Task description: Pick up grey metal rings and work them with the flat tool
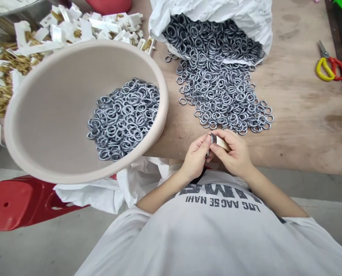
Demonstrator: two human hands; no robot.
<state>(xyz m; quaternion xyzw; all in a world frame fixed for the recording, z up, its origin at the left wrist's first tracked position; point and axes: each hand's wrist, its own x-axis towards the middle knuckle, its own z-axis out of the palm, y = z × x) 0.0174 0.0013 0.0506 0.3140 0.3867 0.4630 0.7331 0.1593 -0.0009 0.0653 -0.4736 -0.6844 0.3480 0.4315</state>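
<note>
Clips lie heaped at ten o'clock, and the bowl of rings tilts off the bench edge toward me, I judge so its load stays within reach. My left hand and right hand meet at centre, fingers pinched narrow on one strip, a dark piece at its left end. Loose rings spill from the bag at twelve o'clock; scissors rest at two.

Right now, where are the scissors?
In the head view, the scissors lie on the wooden table at the far right edge, right of the spilled metal rings, beyond both hands.
</note>
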